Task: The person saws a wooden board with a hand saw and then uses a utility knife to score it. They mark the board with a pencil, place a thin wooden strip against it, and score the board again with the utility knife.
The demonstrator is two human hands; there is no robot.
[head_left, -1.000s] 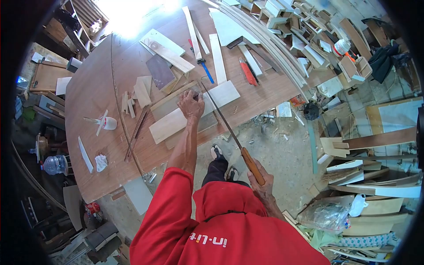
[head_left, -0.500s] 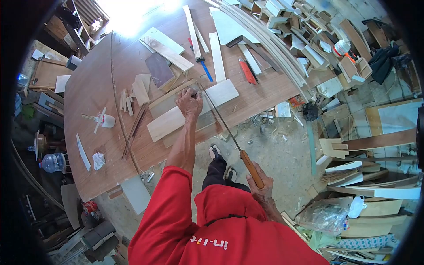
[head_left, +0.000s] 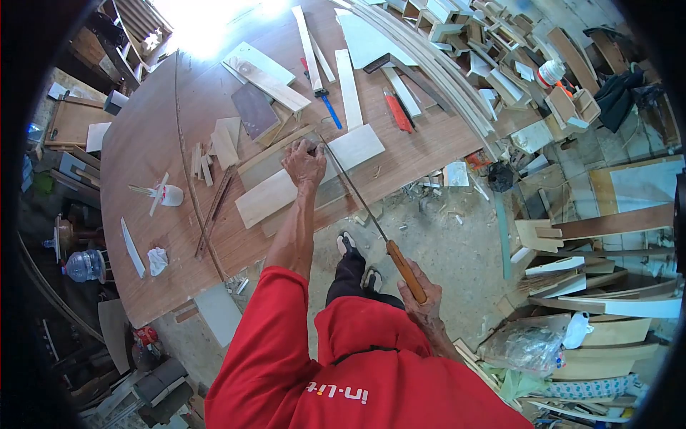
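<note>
My right hand (head_left: 424,300) is wrapped round the long wooden handle of a hand saw (head_left: 406,272). The thin saw blade slants up and left across a pale wooden board (head_left: 268,201), seen nearly edge-on. My left hand (head_left: 305,166) bears down on that board just left of the blade, its fingers curled at the far edge. Under the board lies a flat wooden jig or base (head_left: 257,175) with a raised strip along its far side. Whether the teeth have cut into the board is too small to tell.
On the brown table (head_left: 157,236) lie loose wood strips, a blue-handled tool (head_left: 330,109), a red-handled tool (head_left: 397,113), a try square (head_left: 421,86) and a white pot with sticks (head_left: 170,195). Wood offcuts (head_left: 500,43) are piled at right. Scraps litter the floor.
Almost nothing differs; the whole view has shifted slightly to the left. Both hands keep their grips, and the saw lies at about the same place on the board.
</note>
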